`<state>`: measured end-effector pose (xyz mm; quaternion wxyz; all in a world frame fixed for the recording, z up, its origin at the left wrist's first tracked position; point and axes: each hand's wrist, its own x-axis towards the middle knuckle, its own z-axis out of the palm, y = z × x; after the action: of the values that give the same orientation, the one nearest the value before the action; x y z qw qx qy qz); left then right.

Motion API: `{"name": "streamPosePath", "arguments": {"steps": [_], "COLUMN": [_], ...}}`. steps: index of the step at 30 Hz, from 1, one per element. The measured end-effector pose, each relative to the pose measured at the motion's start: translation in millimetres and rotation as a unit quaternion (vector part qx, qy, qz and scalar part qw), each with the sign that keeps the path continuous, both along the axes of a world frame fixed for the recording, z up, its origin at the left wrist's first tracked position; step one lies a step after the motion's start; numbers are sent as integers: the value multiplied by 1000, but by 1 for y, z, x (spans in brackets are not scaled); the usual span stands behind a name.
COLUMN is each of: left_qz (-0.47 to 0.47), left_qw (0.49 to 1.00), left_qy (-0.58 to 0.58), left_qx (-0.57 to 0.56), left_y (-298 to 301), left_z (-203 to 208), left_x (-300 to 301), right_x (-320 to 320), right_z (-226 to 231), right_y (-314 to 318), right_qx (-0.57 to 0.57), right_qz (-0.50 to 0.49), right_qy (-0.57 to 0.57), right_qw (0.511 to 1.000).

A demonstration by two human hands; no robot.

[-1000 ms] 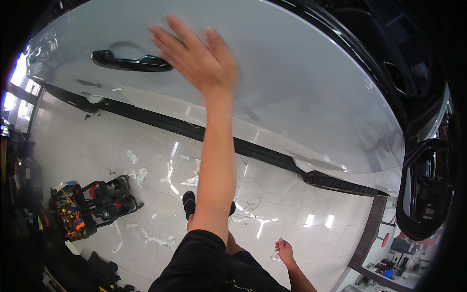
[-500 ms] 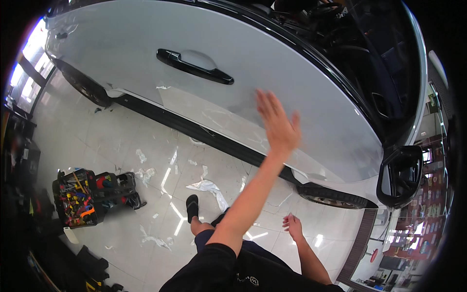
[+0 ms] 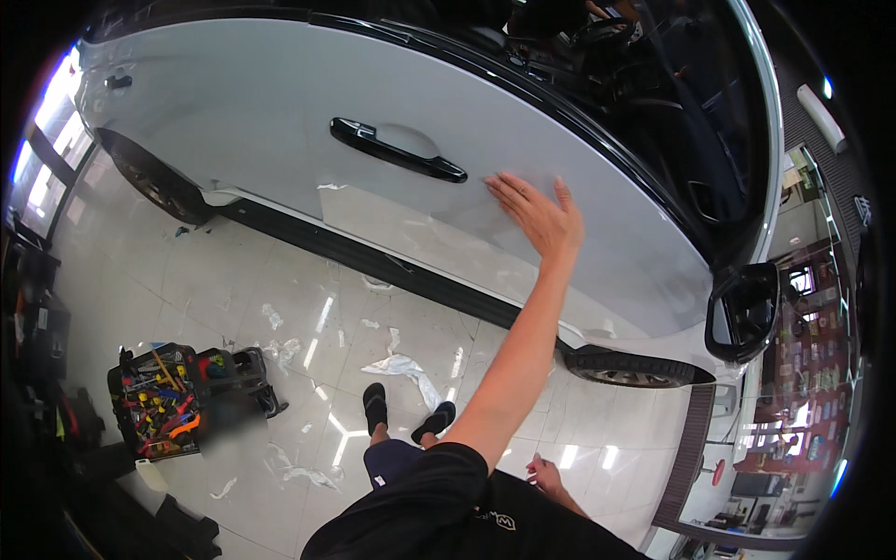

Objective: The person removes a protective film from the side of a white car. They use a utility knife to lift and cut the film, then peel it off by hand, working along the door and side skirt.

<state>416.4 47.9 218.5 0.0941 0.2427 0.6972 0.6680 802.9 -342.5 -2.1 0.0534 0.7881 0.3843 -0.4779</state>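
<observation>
My left hand (image 3: 539, 217) lies flat against the pale silver-grey panel of a car door (image 3: 252, 103), just right of the black door handle (image 3: 399, 152). Its fingers are stretched toward the handle, the thumb stands apart, and nothing is held. The panel carries blurred reflections near the palm. Low at my right side hangs my right hand (image 3: 545, 473), away from the car, its fingers loosely bent and nothing visible in them. My black shirt covers part of that forearm.
A black side mirror (image 3: 743, 313) juts out at the right. Below the door runs a dark side step (image 3: 373, 266). White crumpled scraps (image 3: 403, 371) litter the tiled floor near my feet. An open toolbox (image 3: 163, 397) full of hand tools stands at the left.
My left hand has turned, its fingers now pointing more toward the handle. The right hand has drawn in closer to my body. The view has shifted slightly, and both feet now show.
</observation>
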Motion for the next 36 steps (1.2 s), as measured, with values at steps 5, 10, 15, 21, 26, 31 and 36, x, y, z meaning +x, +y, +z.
{"name": "streamPosePath", "arguments": {"steps": [5, 10, 15, 21, 26, 31, 36], "left_qz": [-113, -173, -129, -124, -238, -275, -392], "left_qw": [993, 980, 983, 983, 962, 960, 908], "left_qy": [-10, 53, 29, 9, -19, 16, 58], "left_qx": [11, -80, -127, -133, -135, -55, -133], "left_y": [-51, -69, -47, -33, -56, -88, -208], "left_z": [-3, 5, -3, 8, 26, -20, -158], "left_x": [-10, -10, -28, -14, -9, -41, -81], "right_x": [-10, -75, -114, -77, -45, -51, -79], "right_z": [2, 27, 41, 19, 4, -1, -11], "right_y": [48, 88, 65, 12, 0, 20, 20], "right_qx": [110, 212, 255, 144, 97, 150, 175], "right_qz": [4, 29, 55, -66, -68, -94, -88], "right_qy": [4, 81, 110, 51, -13, 26, 102], "right_qw": [994, 973, 959, 986, 993, 984, 975]}}
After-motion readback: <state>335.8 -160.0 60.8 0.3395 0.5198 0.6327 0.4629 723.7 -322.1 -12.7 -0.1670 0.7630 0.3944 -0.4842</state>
